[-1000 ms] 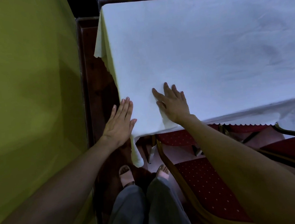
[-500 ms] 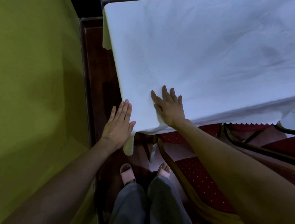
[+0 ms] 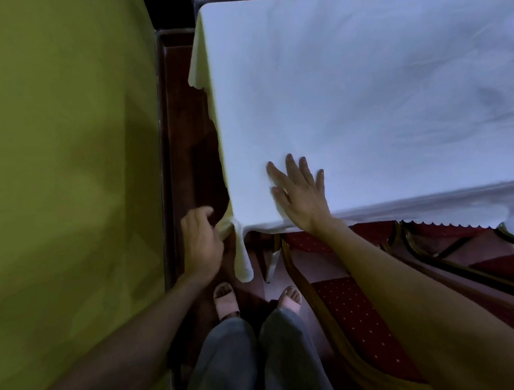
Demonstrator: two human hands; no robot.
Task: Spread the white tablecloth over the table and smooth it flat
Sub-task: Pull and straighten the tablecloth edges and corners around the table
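Observation:
The white tablecloth (image 3: 364,86) covers the whole table top, and its scalloped hem hangs over the near and left edges. My right hand (image 3: 299,194) lies flat, fingers spread, on the cloth at the near left corner of the table. My left hand (image 3: 202,240) is below that corner beside the table, fingers curled around the hanging corner of the cloth. Faint creases run across the cloth to the right.
A wide yellow-green cloth surface (image 3: 62,180) fills the left side. Dark wood floor (image 3: 181,123) runs between it and the table. Red padded chairs (image 3: 366,325) with gilt frames stand under the near edge and beyond the far edge. My feet (image 3: 227,300) stand by the corner.
My left hand left the table's side edge, dropped lower and curled around the hanging cloth corner. My right hand stayed flat near the corner.

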